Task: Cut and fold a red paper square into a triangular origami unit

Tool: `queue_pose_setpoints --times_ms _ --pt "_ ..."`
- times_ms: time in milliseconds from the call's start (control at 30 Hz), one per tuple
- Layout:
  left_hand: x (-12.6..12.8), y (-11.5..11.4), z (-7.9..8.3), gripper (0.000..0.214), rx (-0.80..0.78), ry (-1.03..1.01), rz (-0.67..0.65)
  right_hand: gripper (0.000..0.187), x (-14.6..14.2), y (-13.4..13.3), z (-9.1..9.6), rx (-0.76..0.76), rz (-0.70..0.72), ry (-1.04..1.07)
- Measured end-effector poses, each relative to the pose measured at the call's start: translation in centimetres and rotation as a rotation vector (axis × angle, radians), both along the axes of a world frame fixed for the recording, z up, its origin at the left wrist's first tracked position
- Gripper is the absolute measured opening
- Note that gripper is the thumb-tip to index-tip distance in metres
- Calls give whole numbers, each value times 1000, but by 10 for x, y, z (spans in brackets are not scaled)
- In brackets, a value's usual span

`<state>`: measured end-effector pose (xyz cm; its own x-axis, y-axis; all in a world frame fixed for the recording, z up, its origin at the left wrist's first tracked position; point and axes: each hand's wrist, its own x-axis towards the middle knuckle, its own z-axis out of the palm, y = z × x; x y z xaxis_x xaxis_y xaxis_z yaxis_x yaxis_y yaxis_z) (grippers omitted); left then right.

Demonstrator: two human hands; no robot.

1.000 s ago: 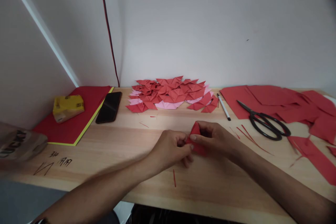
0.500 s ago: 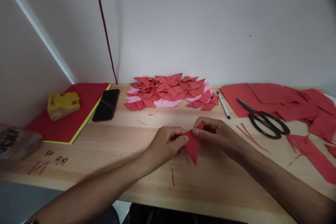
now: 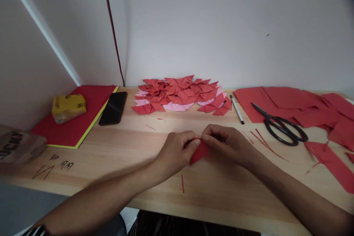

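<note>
A small folded piece of red paper (image 3: 199,153) is pinched between my two hands above the middle of the table. My left hand (image 3: 178,151) grips its left side, thumb on top. My right hand (image 3: 222,140) is closed on its upper right edge, thumb against forefinger. Both hands' fingertips nearly meet, and they cover part of the paper's top edge. Behind them, against the wall, lies a pile of folded red and pink paper pieces (image 3: 181,92). A thin red paper strip (image 3: 182,183) lies on the table just in front of my hands.
To the right are black-handled scissors (image 3: 279,125), a white pen (image 3: 237,109) and red paper sheets (image 3: 298,99). On the left lie a black phone (image 3: 113,108), red and yellow sheets (image 3: 79,125), a yellow packet (image 3: 69,108) and a plastic-wrapped pack (image 3: 19,145).
The red paper has turned in my fingers; its point hung downward before and now a shorter part shows, tipped to the left. My fingertips have come closer together.
</note>
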<state>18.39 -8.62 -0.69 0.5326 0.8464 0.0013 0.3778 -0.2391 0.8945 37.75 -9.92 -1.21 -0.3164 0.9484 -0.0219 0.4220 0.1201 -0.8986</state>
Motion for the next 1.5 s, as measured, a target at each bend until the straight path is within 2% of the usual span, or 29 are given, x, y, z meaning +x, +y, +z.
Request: queue_pose_setpoints --times_ms 233,367,600,867,967,1133,1200,1400,1500 --pt "3 0 -8 19 -83 -74 75 28 -1 1 0 -77 7 35" --pt "0 0 -5 21 -64 -115 70 30 2 3 1 -151 25 62" --pt "-7 7 -1 21 -128 -136 112 30 13 9 -3 -188 17 58" --pt "-8 9 -2 20 -145 -133 123 38 11 9 8 -236 8 6" --pt "-7 10 -3 21 -156 -146 118 36 12 8 7 -214 -7 -2" --pt "-5 11 -2 21 -269 -200 124 29 9 6 4 -100 -44 -16" --pt "-5 11 -2 21 -245 -196 130 29 8 6 4 -118 -26 -3" --pt "-8 10 -1 19 -149 -178 157 39 13 7 4 -316 17 48" --pt "-9 9 -1 19 -113 -155 156 39 15 8 2 -343 23 72"
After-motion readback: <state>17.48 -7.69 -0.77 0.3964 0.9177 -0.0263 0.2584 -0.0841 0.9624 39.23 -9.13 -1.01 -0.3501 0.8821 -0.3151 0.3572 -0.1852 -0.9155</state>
